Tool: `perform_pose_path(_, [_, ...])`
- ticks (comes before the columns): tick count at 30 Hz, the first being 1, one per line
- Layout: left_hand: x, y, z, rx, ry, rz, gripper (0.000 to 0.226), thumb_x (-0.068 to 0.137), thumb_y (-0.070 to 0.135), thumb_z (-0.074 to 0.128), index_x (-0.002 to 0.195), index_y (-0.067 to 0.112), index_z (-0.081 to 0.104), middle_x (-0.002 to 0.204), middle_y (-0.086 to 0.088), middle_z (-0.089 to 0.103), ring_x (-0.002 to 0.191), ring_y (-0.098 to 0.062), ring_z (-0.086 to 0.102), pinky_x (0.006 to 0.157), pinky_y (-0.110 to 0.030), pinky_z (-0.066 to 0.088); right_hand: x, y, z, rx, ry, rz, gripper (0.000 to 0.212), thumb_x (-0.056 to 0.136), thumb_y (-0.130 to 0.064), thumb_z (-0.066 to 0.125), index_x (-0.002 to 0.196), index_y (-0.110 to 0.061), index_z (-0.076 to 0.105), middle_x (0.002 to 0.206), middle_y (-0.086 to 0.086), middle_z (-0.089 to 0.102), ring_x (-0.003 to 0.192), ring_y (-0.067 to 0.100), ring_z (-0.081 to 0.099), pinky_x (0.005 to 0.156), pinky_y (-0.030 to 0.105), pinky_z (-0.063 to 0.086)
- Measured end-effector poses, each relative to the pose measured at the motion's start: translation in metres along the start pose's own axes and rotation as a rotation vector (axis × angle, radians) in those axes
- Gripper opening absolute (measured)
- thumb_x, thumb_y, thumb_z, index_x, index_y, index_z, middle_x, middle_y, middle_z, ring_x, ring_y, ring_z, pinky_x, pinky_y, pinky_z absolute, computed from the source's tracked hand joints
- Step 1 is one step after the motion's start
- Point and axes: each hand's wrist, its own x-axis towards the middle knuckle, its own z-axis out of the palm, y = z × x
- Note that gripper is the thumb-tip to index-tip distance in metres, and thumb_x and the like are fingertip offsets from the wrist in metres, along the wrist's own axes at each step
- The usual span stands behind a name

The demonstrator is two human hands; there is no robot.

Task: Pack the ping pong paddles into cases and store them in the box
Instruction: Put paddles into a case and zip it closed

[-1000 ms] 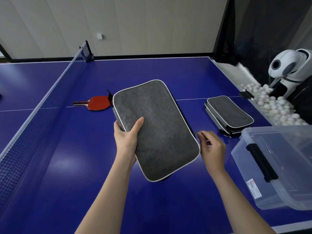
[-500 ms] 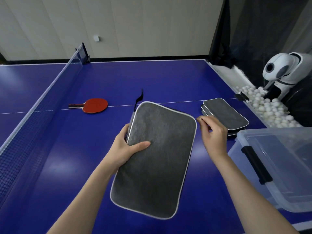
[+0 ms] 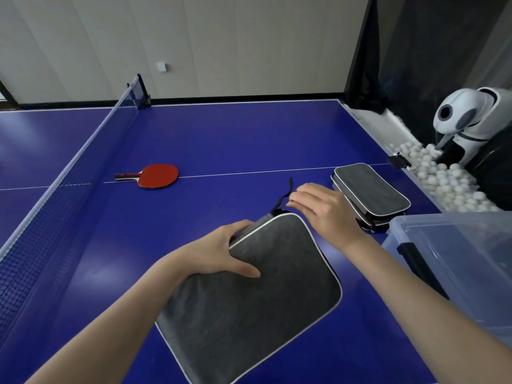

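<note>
Left hand (image 3: 221,254) clamps grey felt white-piped paddle case (image 3: 249,306) steady; right hand (image 3: 322,209), at 1 o'clock, pinches black zip cord (image 3: 282,199).

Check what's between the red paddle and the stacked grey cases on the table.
Mostly bare blue table; the head view shows only the right hand and a black strap intruding just before the stacked cases, far from the red paddle.

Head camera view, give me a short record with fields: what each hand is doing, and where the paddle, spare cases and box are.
left hand: grips the grey case by its far left edge
right hand: pinches at the case's black strap
red paddle: loose on the table, near the net
spare cases: stacked, far right
clear box: right edge, beside the stack
</note>
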Motion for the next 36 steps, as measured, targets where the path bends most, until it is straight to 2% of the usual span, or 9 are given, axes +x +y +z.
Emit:
perform_pose_path(5, [0.004, 0.0, 0.004, 0.018, -0.018, -0.016, 0.06, 0.068, 0.034, 0.085, 0.116, 0.043, 0.052, 0.107, 0.02, 0.066, 0.098, 0.001, 0.064, 0.075, -0.012, 0.05, 0.0, 0.002, 0.005, -0.031, -0.059, -0.059, 0.024, 0.094, -0.025, 0.059, 0.083, -0.008, 0.071, 0.074, 0.003, 0.063, 0.063, 0.021, 0.06, 0.041, 0.035, 0.046])
perform_pose_path(8, [0.005, -0.003, 0.008, 0.036, 0.031, -0.028, 0.061, 0.066, 0.036, 0.085, 0.116, 0.043, 0.051, 0.106, 0.019, 0.066, 0.095, 0.001, 0.065, 0.075, -0.015, 0.051, -0.003, 0.008, 0.01, 0.037, -0.11, 0.036, 0.03, 0.094, -0.032, 0.056, 0.084, -0.007, 0.07, 0.073, 0.003, 0.062, 0.061, 0.02, 0.058, 0.046, 0.036, 0.048])
perform_pose_path(12, [0.005, -0.012, 0.016, -0.057, 0.185, -0.032, 0.06, 0.065, 0.038, 0.085, 0.114, 0.046, 0.052, 0.107, 0.018, 0.067, 0.095, -0.002, 0.066, 0.077, -0.021, 0.054, -0.017, 0.01, 0.017, 0.296, -0.129, 0.473, 0.028, 0.09, -0.036, 0.06, 0.096, -0.01, 0.07, 0.082, 0.0, 0.067, 0.069, 0.017, 0.062, 0.062, 0.041, 0.053])
perform_pose_path(17, [-0.003, -0.025, 0.026, -0.344, 0.448, -0.06, 0.056, 0.061, 0.042, 0.087, 0.107, 0.051, 0.056, 0.104, 0.017, 0.069, 0.091, -0.006, 0.07, 0.065, -0.019, 0.056, -0.048, 0.005, 0.02, 0.706, 0.008, 1.107, 0.015, 0.094, -0.035, 0.057, 0.107, -0.031, 0.062, 0.108, -0.006, 0.066, 0.101, 0.01, 0.063, 0.088, 0.027, 0.049])
perform_pose_path(19, [-0.003, -0.03, 0.031, -0.458, 0.558, -0.073, 0.056, 0.057, 0.044, 0.088, 0.106, 0.048, 0.059, 0.103, 0.016, 0.07, 0.089, -0.008, 0.071, 0.064, -0.02, 0.057, -0.057, -0.009, 0.021, 0.882, -0.037, 1.281, 0.02, 0.09, -0.047, 0.055, 0.107, -0.037, 0.057, 0.115, -0.014, 0.06, 0.101, -0.008, 0.057, 0.084, 0.017, 0.042])
perform_pose_path(21, [-0.002, -0.033, 0.037, -0.532, 0.651, -0.094, 0.057, 0.055, 0.047, 0.087, 0.105, 0.045, 0.061, 0.102, 0.016, 0.07, 0.09, -0.009, 0.071, 0.064, -0.022, 0.057, -0.067, -0.026, 0.025, 1.1, -0.135, 1.406, 0.037, 0.077, -0.063, 0.055, 0.104, -0.038, 0.057, 0.109, -0.019, 0.064, 0.091, -0.011, 0.062, 0.078, 0.016, 0.045])
perform_pose_path(23, [-0.001, -0.036, 0.043, -0.581, 0.723, -0.115, 0.056, 0.054, 0.05, 0.086, 0.104, 0.044, 0.061, 0.102, 0.015, 0.071, 0.09, -0.009, 0.071, 0.067, -0.025, 0.057, -0.075, -0.041, 0.032, 1.25, -0.234, 1.448, 0.059, 0.067, -0.071, 0.062, 0.112, -0.033, 0.059, 0.108, -0.013, 0.071, 0.096, 0.002, 0.068, 0.076, 0.022, 0.053])
perform_pose_path(26, [-0.005, -0.043, 0.047, -0.616, 0.797, -0.145, 0.056, 0.057, 0.051, 0.086, 0.107, 0.041, 0.06, 0.103, 0.013, 0.071, 0.092, -0.011, 0.071, 0.074, -0.032, 0.058, -0.077, -0.055, 0.042, 1.267, -0.263, 1.44, 0.075, 0.06, -0.07, 0.072, 0.122, -0.029, 0.059, 0.11, -0.011, 0.072, 0.099, 0.009, 0.069, 0.079, 0.029, 0.056])
perform_pose_path(36, [-0.055, -0.084, 0.052, -0.552, 0.88, -0.314, 0.062, 0.07, 0.071, 0.065, 0.121, 0.039, 0.05, 0.114, 0.015, 0.065, 0.1, -0.005, 0.066, 0.089, -0.034, 0.054, -0.063, -0.098, 0.088, 1.197, -0.218, 1.474, 0.043, 0.072, -0.055, 0.074, 0.105, -0.028, 0.067, 0.095, -0.011, 0.075, 0.082, 0.008, 0.072, 0.056, 0.024, 0.057])
